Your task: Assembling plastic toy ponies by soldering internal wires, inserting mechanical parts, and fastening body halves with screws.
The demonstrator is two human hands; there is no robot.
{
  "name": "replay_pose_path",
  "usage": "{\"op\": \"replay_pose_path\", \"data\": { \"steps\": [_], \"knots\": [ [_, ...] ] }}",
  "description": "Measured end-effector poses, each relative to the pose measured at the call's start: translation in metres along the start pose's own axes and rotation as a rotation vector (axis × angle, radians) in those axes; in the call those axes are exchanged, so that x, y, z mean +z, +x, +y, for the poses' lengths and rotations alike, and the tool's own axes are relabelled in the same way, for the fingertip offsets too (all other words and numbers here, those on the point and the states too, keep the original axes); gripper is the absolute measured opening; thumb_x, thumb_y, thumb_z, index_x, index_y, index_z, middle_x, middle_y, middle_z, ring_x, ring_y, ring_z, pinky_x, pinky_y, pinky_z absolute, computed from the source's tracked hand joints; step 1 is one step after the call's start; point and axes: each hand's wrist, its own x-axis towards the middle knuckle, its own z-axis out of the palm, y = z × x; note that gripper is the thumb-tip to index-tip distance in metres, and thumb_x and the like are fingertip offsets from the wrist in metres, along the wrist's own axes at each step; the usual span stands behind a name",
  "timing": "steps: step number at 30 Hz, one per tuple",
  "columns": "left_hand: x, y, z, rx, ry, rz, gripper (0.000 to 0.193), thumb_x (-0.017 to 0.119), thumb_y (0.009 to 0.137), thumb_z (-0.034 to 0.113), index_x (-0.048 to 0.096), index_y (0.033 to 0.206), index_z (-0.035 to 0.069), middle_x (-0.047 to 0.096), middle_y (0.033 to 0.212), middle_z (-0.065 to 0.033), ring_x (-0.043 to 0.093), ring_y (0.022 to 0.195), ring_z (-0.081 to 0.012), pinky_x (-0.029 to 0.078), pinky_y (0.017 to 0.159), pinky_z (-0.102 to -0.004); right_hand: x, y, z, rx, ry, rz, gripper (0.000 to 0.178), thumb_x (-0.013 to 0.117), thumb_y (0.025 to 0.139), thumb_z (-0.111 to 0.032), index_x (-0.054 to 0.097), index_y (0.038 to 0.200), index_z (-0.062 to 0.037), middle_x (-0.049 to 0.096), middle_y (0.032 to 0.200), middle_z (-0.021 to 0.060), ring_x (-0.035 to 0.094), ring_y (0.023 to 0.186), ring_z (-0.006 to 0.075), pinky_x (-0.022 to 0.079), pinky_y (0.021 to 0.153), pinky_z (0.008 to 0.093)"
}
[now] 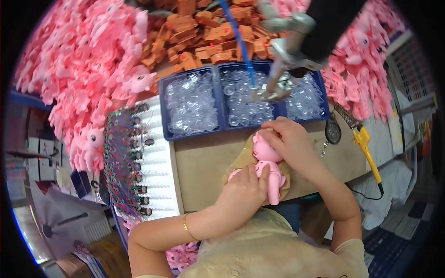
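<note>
A pink plastic toy pony (274,184) lies on a tan shaped pad (242,161) in front of me. My left hand (244,191) is closed round its lower body, thumb along one side. My right hand (288,139) grips the head end from above, its fingers bent over the top and hiding part of it. Beyond the hands, close to my right fingertips, stands a blue divided bin (197,134) with small clear plastic pieces in its compartments.
Pink pony parts (97,55) are heaped at left and far right. Orange-brown parts (222,34) lie behind the bin. A metal-and-black machine (296,41) hangs overhead. Bundled wires (123,162) lie on white foam (162,185) at left; a yellow-handled tool (368,153) rests at right.
</note>
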Motion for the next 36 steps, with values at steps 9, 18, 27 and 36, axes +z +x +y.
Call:
{"op": "replay_pose_path", "data": {
  "steps": [9,18,27,36],
  "knots": [
    [0.009,0.000,-0.010,0.118,0.035,0.089,0.046,0.058,0.075,0.030,0.057,0.109,0.000,0.054,0.110,-0.0149,0.056,0.072,-0.0180,0.049,0.061,-0.0260,0.003,0.015,-0.003,0.216,0.053,-0.181,0.020,0.064,0.078,-0.019,0.062,0.082,0.0009,0.055,0.071,0.0057,0.049,0.064,0.0124,0.041,0.060,0.0263],
    [0.012,0.014,-0.015,0.129,-0.025,0.073,0.054,0.061,0.074,0.035,0.053,0.116,0.002,0.046,0.129,-0.0168,0.055,0.065,-0.0163,0.050,0.055,-0.0295,-0.005,0.002,-0.002,0.154,0.232,0.022,0.016,0.059,0.081,-0.016,0.060,0.078,0.0002,0.056,0.073,0.0076,0.055,0.067,0.0185,0.043,0.059,0.0296],
    [0.010,0.016,-0.017,0.122,-0.149,0.124,0.052,0.063,0.073,0.033,0.055,0.114,0.002,0.047,0.129,-0.0184,0.056,0.064,-0.0184,0.050,0.054,-0.0320,-0.005,-0.004,0.010,-0.055,0.886,0.279,0.040,0.042,0.094,-0.021,0.036,0.057,-0.0075,0.033,0.052,0.0011,0.029,0.048,0.0112,0.024,0.047,0.0276],
    [0.005,0.018,-0.007,0.124,-0.036,0.145,0.041,0.058,0.076,0.034,0.059,0.102,0.002,0.050,0.125,-0.0210,0.058,0.064,-0.0196,0.047,0.044,-0.0304,-0.057,0.012,-0.033,-0.329,0.383,0.834,0.013,0.048,0.092,-0.014,0.051,0.090,-0.0016,0.049,0.077,0.0022,0.043,0.065,0.0098,0.037,0.058,0.0237]
  ]
}}
